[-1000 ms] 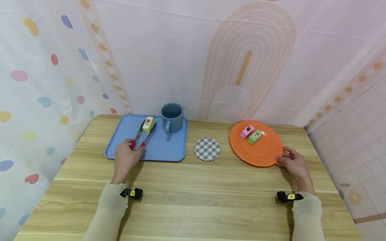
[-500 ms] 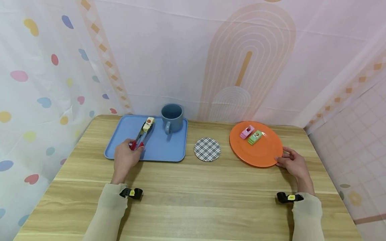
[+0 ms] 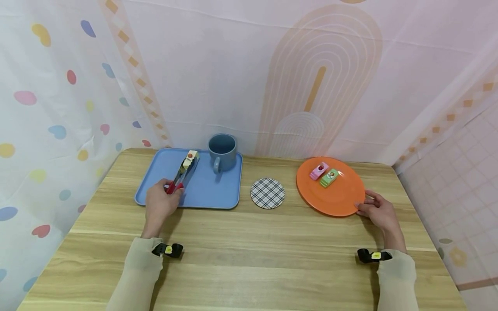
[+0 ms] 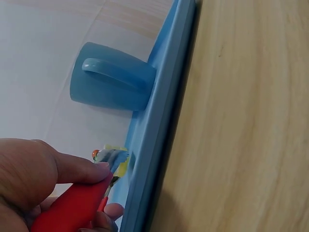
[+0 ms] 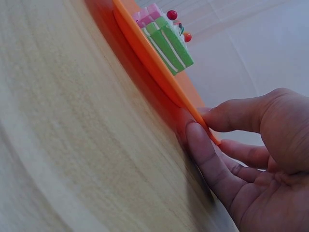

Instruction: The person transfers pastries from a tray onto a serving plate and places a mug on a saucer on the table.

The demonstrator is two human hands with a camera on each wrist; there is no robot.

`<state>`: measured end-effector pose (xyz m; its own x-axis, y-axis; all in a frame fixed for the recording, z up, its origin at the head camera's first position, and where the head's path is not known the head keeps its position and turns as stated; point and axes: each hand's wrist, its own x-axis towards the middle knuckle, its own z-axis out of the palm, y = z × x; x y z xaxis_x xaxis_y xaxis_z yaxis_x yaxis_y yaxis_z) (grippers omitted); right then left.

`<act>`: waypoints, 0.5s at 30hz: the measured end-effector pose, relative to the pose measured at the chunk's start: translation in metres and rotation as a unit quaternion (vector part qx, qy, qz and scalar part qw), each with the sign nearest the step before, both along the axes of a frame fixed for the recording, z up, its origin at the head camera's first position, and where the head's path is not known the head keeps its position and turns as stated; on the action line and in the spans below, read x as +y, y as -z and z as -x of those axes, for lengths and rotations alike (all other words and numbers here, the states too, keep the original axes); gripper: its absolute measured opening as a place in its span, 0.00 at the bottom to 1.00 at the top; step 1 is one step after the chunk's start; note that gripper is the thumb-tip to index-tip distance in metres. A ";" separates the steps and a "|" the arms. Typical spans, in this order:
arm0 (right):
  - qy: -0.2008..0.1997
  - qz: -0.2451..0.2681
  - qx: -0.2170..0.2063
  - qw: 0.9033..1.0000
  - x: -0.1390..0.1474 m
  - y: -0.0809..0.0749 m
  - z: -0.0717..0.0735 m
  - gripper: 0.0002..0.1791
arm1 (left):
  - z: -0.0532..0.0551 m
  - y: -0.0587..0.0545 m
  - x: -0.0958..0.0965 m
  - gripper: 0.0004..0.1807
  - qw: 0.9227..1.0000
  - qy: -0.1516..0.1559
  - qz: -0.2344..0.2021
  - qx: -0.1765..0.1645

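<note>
My left hand [image 3: 161,202] grips tongs by their red handles [image 4: 72,208]. The metal tips of the tongs squeeze a small yellow cake slice [image 3: 190,158] with a red berry on top, close over the blue tray [image 3: 212,194]. In the left wrist view the tongs' tip partly hides the slice. At the right, my right hand [image 3: 380,212] pinches the rim of an orange plate [image 3: 338,201], thumb and fingers on either side of it. On that plate a pink cake slice [image 3: 319,170] and a green cake slice [image 5: 170,48] lie side by side.
A blue-grey mug [image 3: 227,160] stands at the tray's back right corner, its handle toward me. Between tray and plate lies a round checked coaster [image 3: 267,193]. A patterned cloth [image 3: 218,65] hangs behind the wooden table [image 3: 264,259].
The tongs, spread around the yellow cake slice a second ago, have closed on it. The slice and tongs have since shifted slightly left. My right hand keeps its hold on the plate.
</note>
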<state>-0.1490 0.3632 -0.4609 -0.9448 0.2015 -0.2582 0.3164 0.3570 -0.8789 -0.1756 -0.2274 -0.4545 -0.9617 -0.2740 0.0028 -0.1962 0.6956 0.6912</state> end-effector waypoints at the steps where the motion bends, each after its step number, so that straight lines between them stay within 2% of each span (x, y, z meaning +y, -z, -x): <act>1: 0.001 -0.001 -0.001 1.000 0.000 0.000 0.000 0.42 | 0.000 0.000 0.000 0.27 1.000 0.000 0.001 -0.001; 8: 0.005 -0.004 -0.004 1.000 0.000 0.001 0.000 0.42 | -0.003 -0.007 0.003 0.26 1.000 -0.003 0.004 -0.004; 15: 0.005 -0.003 0.000 1.000 0.000 0.002 0.001 0.43 | -0.007 -0.013 0.005 0.25 1.000 -0.005 -0.013 0.004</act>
